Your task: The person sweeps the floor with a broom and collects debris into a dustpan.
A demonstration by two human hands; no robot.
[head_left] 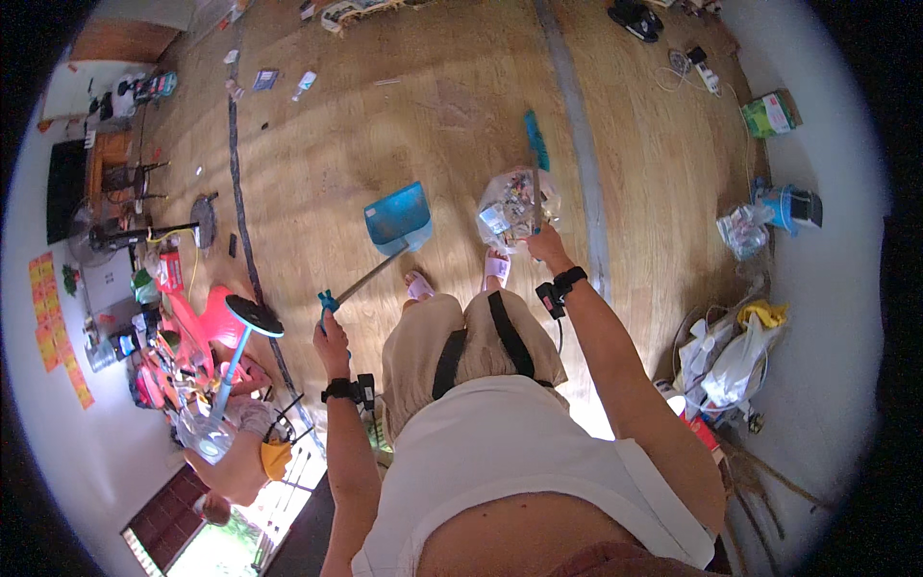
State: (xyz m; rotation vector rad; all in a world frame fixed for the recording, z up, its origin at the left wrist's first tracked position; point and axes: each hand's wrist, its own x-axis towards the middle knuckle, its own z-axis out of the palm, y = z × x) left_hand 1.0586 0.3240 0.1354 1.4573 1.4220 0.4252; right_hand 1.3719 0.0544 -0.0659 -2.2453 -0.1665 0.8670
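Observation:
My left hand [332,344] is closed round the upper end of a long-handled dustpan [397,217]; its blue pan is ahead of my feet. My right hand [549,249] grips the handle of a broom [537,142] with teal bristles, which points away from me. Under the broom handle, just beyond my right foot, a see-through plastic bag [495,197] holds mixed litter. The broom handle passes over the bag; whether it touches the bag I cannot tell. The bristles are past its far side.
At the left, a person [252,452] sits beside a cluttered red table and a pedestal fan [144,234]. A bottle [305,85] and small litter lie on the wooden floor [423,115]. A blue bin [790,209] and white bags [735,361] stand along the right wall.

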